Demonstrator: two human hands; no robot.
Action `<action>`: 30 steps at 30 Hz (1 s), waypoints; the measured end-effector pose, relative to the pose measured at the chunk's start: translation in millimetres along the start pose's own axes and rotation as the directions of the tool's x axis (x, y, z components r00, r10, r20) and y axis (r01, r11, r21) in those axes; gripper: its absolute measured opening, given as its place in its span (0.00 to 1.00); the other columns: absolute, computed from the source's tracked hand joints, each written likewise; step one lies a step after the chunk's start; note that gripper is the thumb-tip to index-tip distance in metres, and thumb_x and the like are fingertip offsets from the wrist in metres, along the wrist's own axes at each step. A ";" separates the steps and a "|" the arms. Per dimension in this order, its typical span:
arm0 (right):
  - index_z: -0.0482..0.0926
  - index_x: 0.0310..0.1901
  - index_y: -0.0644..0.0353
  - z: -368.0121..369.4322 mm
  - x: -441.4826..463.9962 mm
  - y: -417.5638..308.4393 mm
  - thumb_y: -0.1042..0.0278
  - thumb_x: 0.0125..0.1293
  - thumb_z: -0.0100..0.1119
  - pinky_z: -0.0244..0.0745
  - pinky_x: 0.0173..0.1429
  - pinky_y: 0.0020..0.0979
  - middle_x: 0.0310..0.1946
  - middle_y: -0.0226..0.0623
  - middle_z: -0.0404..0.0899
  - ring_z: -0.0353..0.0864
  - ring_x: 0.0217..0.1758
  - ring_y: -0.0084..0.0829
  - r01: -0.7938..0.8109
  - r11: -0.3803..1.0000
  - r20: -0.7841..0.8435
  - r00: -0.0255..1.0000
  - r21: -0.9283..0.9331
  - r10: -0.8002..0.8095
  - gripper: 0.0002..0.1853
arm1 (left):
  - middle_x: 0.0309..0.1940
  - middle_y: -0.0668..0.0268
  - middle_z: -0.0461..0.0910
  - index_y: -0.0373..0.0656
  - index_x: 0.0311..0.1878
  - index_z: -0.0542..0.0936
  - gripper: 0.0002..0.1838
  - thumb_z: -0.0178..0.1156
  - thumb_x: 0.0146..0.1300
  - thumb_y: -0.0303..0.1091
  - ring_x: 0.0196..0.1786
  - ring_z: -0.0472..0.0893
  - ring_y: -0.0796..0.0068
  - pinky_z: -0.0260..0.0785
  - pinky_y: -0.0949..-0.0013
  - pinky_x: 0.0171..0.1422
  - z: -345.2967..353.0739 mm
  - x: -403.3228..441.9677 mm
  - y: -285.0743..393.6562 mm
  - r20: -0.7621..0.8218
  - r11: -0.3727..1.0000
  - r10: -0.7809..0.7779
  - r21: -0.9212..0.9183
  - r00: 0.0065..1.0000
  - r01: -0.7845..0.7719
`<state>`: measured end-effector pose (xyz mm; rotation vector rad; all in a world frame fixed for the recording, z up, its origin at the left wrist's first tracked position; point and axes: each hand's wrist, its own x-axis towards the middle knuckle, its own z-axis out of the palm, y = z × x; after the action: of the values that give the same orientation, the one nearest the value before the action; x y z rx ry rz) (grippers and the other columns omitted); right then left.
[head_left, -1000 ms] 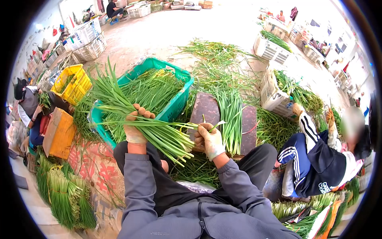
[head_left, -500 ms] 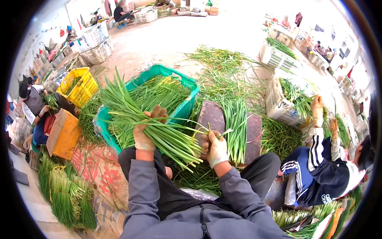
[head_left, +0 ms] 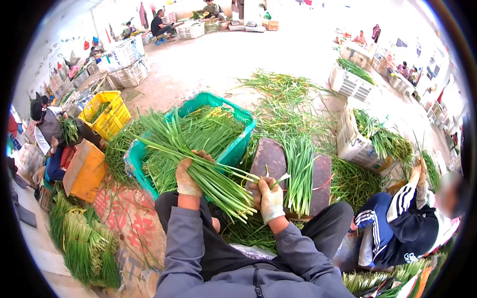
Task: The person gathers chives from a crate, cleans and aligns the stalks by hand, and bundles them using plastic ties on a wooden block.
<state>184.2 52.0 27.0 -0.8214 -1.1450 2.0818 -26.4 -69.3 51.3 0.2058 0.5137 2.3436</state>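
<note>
My left hand (head_left: 189, 178), in a pale work glove, is wrapped round a thick bunch of garlic chives (head_left: 218, 187). The leaves fan out to the upper left and the cut stem ends point down to the right. My right hand (head_left: 271, 199), also gloved, is closed with thumb and fingers pinched on a thin chive stalk (head_left: 248, 175) beside the stem ends. A pale tip sticks out past the thumb. Just right of that hand, a pile of chives (head_left: 299, 174) lies on a dark brown board (head_left: 322, 183).
A green crate (head_left: 243, 141) full of chives stands ahead. Loose leaves (head_left: 285, 107) litter the floor. An orange wooden box (head_left: 85, 171) and a yellow crate (head_left: 115, 119) are left, near a seated co-worker. Another co-worker (head_left: 412, 223) sits right, beside a white crate (head_left: 348, 131).
The view has tilted up a little, so the scene sits lower. My right hand has closed in on the stalk by the bunch. The right co-worker's hands have lowered.
</note>
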 end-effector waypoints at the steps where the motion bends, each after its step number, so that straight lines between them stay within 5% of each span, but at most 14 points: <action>1: 0.72 0.49 0.64 0.2 0.0 1.8 0.64 0.76 0.54 0.58 0.17 0.24 0.33 0.46 0.85 0.64 0.15 0.18 0.016 1.000 0.012 1.000 -0.021 -0.016 0.11 | 0.44 0.59 0.82 0.44 0.47 0.78 0.12 0.59 0.62 0.36 0.48 0.82 0.55 0.74 0.47 0.58 1.0 0.3 0.7 0.006 1.000 0.011 0.002 1.000 -0.011; 7: 0.74 0.48 0.61 1.4 -4.9 8.0 0.65 0.75 0.55 0.61 0.18 0.22 0.27 0.37 0.82 0.67 0.16 0.17 0.043 0.998 0.047 0.998 -0.046 -0.041 0.09 | 0.36 0.66 0.82 0.46 0.47 0.78 0.16 0.63 0.59 0.42 0.36 0.82 0.63 0.75 0.53 0.53 -5.3 -0.5 6.3 -0.059 0.999 -0.047 -0.002 0.997 0.047; 11: 0.74 0.50 0.59 -2.3 -6.6 1.2 0.64 0.75 0.56 0.59 0.17 0.21 0.24 0.32 0.77 0.66 0.15 0.18 -0.035 0.998 -0.031 0.999 0.061 0.036 0.09 | 0.32 0.67 0.79 0.46 0.47 0.76 0.14 0.61 0.62 0.40 0.32 0.79 0.67 0.74 0.56 0.50 -1.8 -0.2 18.2 -0.033 0.994 0.098 0.042 0.995 -0.097; 15: 0.74 0.51 0.58 -25.2 4.0 3.6 0.64 0.76 0.55 0.65 0.22 0.24 0.28 0.31 0.77 0.70 0.20 0.20 -0.038 0.978 -0.063 0.997 0.205 0.052 0.10 | 0.34 0.69 0.77 0.44 0.49 0.74 0.13 0.61 0.63 0.37 0.34 0.77 0.71 0.71 0.62 0.49 1.7 -5.8 36.6 -0.038 0.976 0.206 -0.068 0.978 -0.208; 24: 0.74 0.51 0.56 -15.8 1.6 -10.8 0.63 0.75 0.56 0.68 0.27 0.25 0.32 0.31 0.77 0.72 0.24 0.21 -0.045 0.929 0.073 0.997 0.366 0.020 0.09 | 0.36 0.71 0.75 0.43 0.50 0.74 0.16 0.64 0.60 0.35 0.37 0.76 0.72 0.70 0.66 0.48 -4.3 -8.1 44.4 0.065 0.981 0.127 -0.159 0.990 -0.115; 27: 0.74 0.48 0.53 -11.0 4.4 -32.6 0.61 0.77 0.55 0.67 0.25 0.22 0.31 0.28 0.77 0.70 0.23 0.18 0.003 0.944 0.046 0.999 0.330 -0.019 0.07 | 0.34 0.69 0.77 0.44 0.50 0.74 0.15 0.63 0.62 0.38 0.36 0.78 0.69 0.70 0.59 0.52 -12.8 -4.3 53.0 0.074 0.986 0.115 -0.131 0.991 -0.104; 30: 0.73 0.44 0.54 -21.3 16.5 -67.3 0.61 0.76 0.56 0.64 0.23 0.22 0.27 0.27 0.75 0.68 0.21 0.19 0.384 0.915 -0.005 0.922 0.120 -0.386 0.07 | 0.32 0.65 0.78 0.43 0.49 0.74 0.13 0.58 0.66 0.37 0.34 0.77 0.68 0.70 0.58 0.51 -10.4 -15.5 76.5 -0.020 0.958 0.288 -0.013 0.958 -0.288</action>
<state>204.8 104.0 72.9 -0.4726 -1.0800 1.8091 -65.5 -133.9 73.9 0.2674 0.5018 2.6343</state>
